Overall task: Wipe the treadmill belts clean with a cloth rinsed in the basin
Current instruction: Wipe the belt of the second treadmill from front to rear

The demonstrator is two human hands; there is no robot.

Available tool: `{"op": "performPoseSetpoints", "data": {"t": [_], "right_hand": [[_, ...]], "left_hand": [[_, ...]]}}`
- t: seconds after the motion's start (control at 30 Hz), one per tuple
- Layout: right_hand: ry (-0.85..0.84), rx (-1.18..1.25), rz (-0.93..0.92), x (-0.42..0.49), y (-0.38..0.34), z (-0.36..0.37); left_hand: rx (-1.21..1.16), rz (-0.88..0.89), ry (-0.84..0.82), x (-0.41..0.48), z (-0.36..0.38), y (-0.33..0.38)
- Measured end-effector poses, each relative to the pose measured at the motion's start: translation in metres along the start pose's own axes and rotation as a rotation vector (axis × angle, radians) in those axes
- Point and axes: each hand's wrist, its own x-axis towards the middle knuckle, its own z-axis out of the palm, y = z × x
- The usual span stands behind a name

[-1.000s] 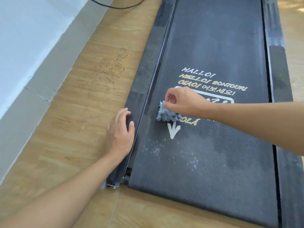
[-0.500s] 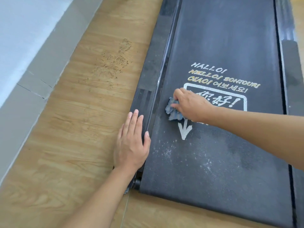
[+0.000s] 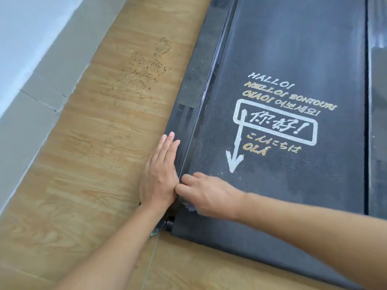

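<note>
Cloth (image 3: 189,207), grey-blue and crumpled, peeks out from under our right hand (image 3: 207,195), whose fingers curl over it at the near left edge of the dark grey treadmill belt (image 3: 293,59). Our left hand (image 3: 160,176) lies flat, fingers straight, on the black ribbed side rail (image 3: 184,122), just beside the right.

Dark belt (image 3: 293,49) lies flat, printed with greetings and an arrow. Bluish cloth (image 3: 189,207), mostly hidden, seems bunched under the right hand (image 3: 209,195) at its left edge.
</note>
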Motion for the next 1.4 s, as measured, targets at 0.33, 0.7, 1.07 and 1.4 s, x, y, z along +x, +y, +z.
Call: {"op": "performPoseSetpoints", "data": {"t": [0.33, 0.7, 1.07, 1.4], "right_hand": [[0.224, -0.16, 0.45, 0.04, 0.125, -0.087], [0.109, -0.028, 0.008, -0.023, 0.022, 0.012], [0.206, -0.121, 0.227, -0.033, 0.055, -0.008], [0.347, -0.018, 0.435, -0.018, 0.114, -0.05]], "left_hand": [[-0.081, 0.005, -0.055, -0.001, -0.005, -0.003], [-0.063, 0.011, -0.031, -0.003, -0.007, 0.004], [0.016, 0.309, -0.077, -0.004, -0.005, 0.005], [0.052, 0.384, -0.111, -0.004, -0.004, 0.004]]}}
